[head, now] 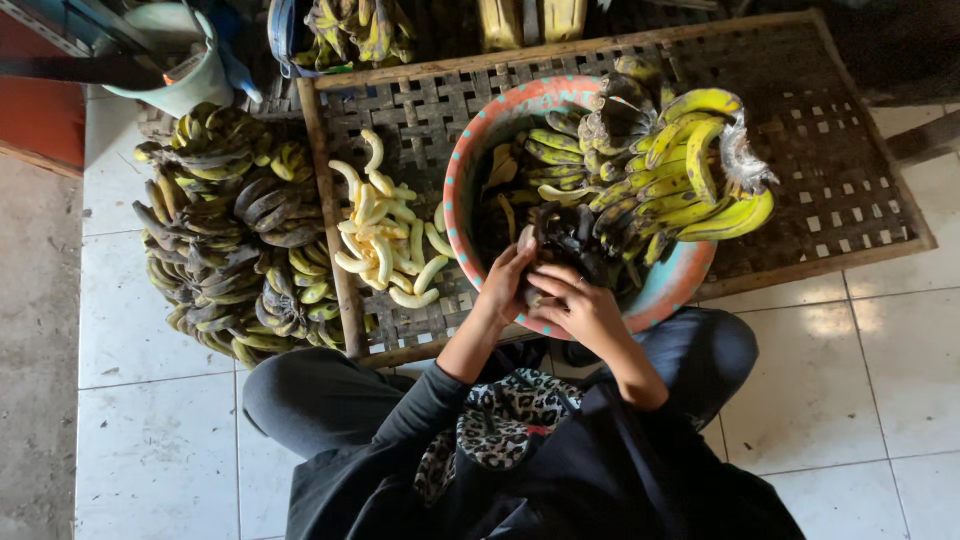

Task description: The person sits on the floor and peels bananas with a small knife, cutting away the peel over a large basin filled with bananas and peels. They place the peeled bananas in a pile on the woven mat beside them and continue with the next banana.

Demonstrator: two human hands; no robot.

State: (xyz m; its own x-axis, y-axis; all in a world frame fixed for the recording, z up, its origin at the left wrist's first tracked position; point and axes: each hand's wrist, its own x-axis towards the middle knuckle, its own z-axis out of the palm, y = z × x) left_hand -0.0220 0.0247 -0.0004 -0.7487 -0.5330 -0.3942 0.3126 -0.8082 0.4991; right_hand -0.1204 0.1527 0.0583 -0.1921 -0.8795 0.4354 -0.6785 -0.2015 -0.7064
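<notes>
Your left hand (505, 285) and right hand (580, 305) both close on a small dark-skinned banana (540, 290) at the near rim of the round pink-and-teal basin (470, 150); pale peeled bananas (385, 235) lie left on the woven bamboo tray (840, 170).

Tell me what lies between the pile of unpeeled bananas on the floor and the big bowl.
In the head view, a heap of peeled bananas lies on the woven tray, between the unpeeled banana pile and the bowl.
</notes>
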